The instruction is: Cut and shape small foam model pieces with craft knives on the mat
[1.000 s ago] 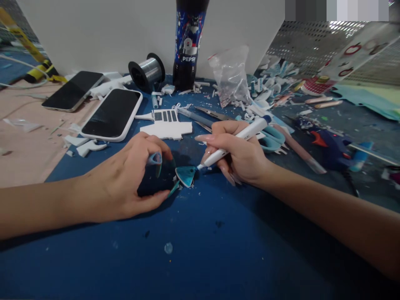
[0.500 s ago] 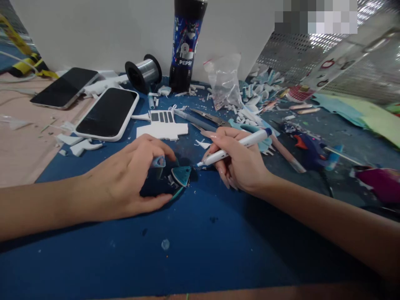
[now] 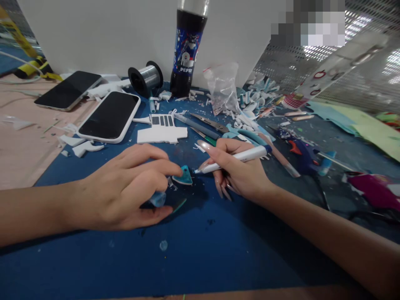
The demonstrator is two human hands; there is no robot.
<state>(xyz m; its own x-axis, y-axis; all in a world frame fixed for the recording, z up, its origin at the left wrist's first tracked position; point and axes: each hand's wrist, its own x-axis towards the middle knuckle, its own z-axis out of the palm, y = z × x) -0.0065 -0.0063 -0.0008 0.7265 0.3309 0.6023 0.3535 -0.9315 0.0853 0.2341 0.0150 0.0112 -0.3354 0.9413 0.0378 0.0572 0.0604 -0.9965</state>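
Observation:
My right hand point(image 3: 239, 168) grips a white marker point(image 3: 246, 155) with a dark blue end, its tip pointing left beside a small teal, fan-shaped piece point(image 3: 183, 176) on the blue mat. That piece has a pale edge and a dark dot. One fingertip of my left hand point(image 3: 131, 187) rests at the piece's upper left edge. Tucked between the curled lower fingers and thumb of that hand is a small blue cap-like piece point(image 3: 158, 199), partly hidden. Near the left thumb tip lies a thin teal sliver point(image 3: 179, 206).
Behind my hands lie a white cut foam piece point(image 3: 162, 134), scissors point(image 3: 215, 125) and a white-framed phone point(image 3: 109, 116). A wire spool point(image 3: 146, 79), a Pepsi bottle point(image 3: 187, 54) and a plastic bag point(image 3: 222, 89) stand farther back. A glue gun point(image 3: 304, 154) lies at right among foam scraps.
My left hand has shifted so a finger now reaches the teal piece, and the blue cap-like piece has swung lower. The marker's tip stays beside the teal piece. The view has tilted slightly upward.

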